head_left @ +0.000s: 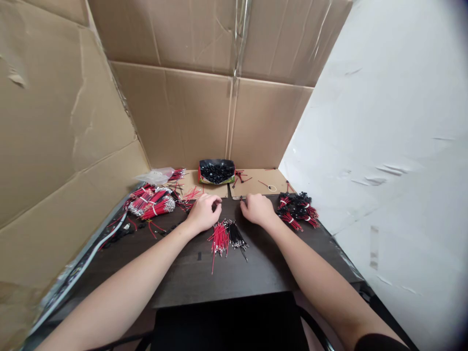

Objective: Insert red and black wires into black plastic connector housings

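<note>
Left hand (203, 212) half-curled, nothing seen in it; right hand (258, 209) curled, hold unclear. Probably handling red wires (220, 238), black wires (237, 236); next calls for fine pinching.

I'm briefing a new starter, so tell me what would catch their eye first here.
Probably the red wires and black wires, side by side on the table between the forearms. Next might come the box of black parts, at the back beyond the left hand and right hand. Tied bundles lie on both sides, red ones left, black-ended ones right.
</note>
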A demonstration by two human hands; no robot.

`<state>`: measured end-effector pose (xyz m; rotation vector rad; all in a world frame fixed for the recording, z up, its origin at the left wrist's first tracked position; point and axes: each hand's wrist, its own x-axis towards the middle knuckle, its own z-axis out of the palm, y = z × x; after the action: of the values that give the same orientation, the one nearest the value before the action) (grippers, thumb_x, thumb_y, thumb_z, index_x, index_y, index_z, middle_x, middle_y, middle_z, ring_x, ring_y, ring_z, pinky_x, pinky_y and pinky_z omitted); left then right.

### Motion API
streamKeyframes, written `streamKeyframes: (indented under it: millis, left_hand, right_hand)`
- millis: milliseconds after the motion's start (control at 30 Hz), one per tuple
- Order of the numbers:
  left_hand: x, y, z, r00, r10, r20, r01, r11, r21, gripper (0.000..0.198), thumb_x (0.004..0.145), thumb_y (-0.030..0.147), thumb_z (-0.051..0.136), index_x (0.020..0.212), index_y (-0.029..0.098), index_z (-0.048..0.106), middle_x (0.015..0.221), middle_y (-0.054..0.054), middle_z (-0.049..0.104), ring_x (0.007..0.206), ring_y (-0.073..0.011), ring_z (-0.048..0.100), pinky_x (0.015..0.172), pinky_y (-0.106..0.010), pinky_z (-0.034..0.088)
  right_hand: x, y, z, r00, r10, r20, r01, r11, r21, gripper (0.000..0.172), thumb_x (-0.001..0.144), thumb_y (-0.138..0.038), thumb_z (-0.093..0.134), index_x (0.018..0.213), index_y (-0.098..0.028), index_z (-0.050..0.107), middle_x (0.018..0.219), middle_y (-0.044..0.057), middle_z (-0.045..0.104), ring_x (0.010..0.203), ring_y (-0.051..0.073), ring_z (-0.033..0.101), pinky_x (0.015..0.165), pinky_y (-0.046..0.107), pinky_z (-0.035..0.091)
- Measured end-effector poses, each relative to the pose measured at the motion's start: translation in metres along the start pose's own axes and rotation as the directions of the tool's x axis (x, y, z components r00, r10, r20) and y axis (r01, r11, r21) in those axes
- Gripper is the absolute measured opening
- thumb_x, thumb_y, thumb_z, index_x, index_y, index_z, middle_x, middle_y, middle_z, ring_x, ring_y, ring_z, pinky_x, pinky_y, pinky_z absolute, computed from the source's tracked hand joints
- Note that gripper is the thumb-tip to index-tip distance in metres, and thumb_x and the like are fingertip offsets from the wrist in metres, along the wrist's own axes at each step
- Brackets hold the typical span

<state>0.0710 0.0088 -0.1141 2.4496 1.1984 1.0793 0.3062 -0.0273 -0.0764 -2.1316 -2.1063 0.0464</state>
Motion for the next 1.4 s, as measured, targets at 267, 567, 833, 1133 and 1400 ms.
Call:
streamKeyframes:
  millis: [267, 567, 833, 1133, 1400]
  left_hand:
    - [0.002, -0.001, -0.003, 1.0, 0.014, -0.007, -0.013, 0.998, 0.054, 0.014, 0.093, 0.021, 0.061, 0.095, 0.02, 0.075, 0.094, -0.01, 0.078, 0.096, -0.0304, 0.068, 0.093, -0.047, 0.056]
    - [0.003, -0.004, -0.006, 0.998, -0.054, 0.027, 0.049, 0.984, 0.169, 0.043, 0.095, 0.029, 0.064, 0.133, 0.014, 0.073, 0.136, -0.019, 0.074, 0.13, -0.0388, 0.064, 0.116, -0.056, 0.048]
    - [0.005, -0.013, -0.006, 0.988, -0.146, 0.05, 0.129, 0.96, 0.25, 0.06, 0.098, 0.035, 0.062, 0.151, 0.006, 0.06, 0.159, -0.026, 0.058, 0.151, -0.0427, 0.051, 0.127, -0.061, 0.035]
    - [0.004, -0.014, -0.003, 0.987, -0.155, 0.04, 0.14, 0.958, 0.251, 0.056, 0.097, 0.035, 0.061, 0.146, 0.007, 0.062, 0.155, -0.027, 0.061, 0.147, -0.0436, 0.054, 0.125, -0.061, 0.037]
    - [0.002, -0.009, 0.0, 0.994, -0.103, 0.038, 0.091, 0.965, 0.247, 0.043, 0.096, 0.034, 0.062, 0.134, 0.013, 0.067, 0.143, -0.023, 0.069, 0.136, -0.0414, 0.061, 0.117, -0.059, 0.043]
  right_hand:
    - [0.108, 0.001, -0.038, 0.996, -0.059, 0.065, 0.048, 0.986, 0.159, 0.024, 0.098, -0.027, 0.064, 0.111, -0.015, 0.079, 0.114, 0.02, 0.08, 0.115, 0.032, 0.075, 0.096, 0.031, 0.056]
    - [0.172, -0.01, -0.022, 0.988, -0.057, 0.145, 0.017, 0.965, 0.261, 0.043, 0.089, -0.026, 0.077, 0.131, -0.018, 0.078, 0.102, 0.012, 0.082, 0.085, 0.025, 0.078, 0.075, 0.031, 0.065]
    - [0.182, 0.011, -0.005, 0.99, -0.113, 0.08, 0.11, 0.993, 0.038, 0.063, 0.095, -0.036, 0.07, 0.156, -0.025, 0.061, 0.157, 0.018, 0.057, 0.142, 0.038, 0.057, 0.118, 0.054, 0.048]
    - [0.175, 0.01, 0.018, 0.974, -0.224, 0.037, 0.226, 0.971, -0.073, 0.041, 0.109, -0.032, 0.048, 0.143, -0.021, 0.066, 0.151, 0.019, 0.058, 0.137, 0.036, 0.054, 0.115, 0.052, 0.045]
    - [0.172, 0.054, -0.006, 0.981, -0.154, 0.12, 0.162, 0.985, -0.058, 0.023, 0.104, -0.028, 0.068, 0.121, -0.014, 0.076, 0.126, 0.013, 0.076, 0.116, 0.024, 0.071, 0.105, 0.039, 0.053]
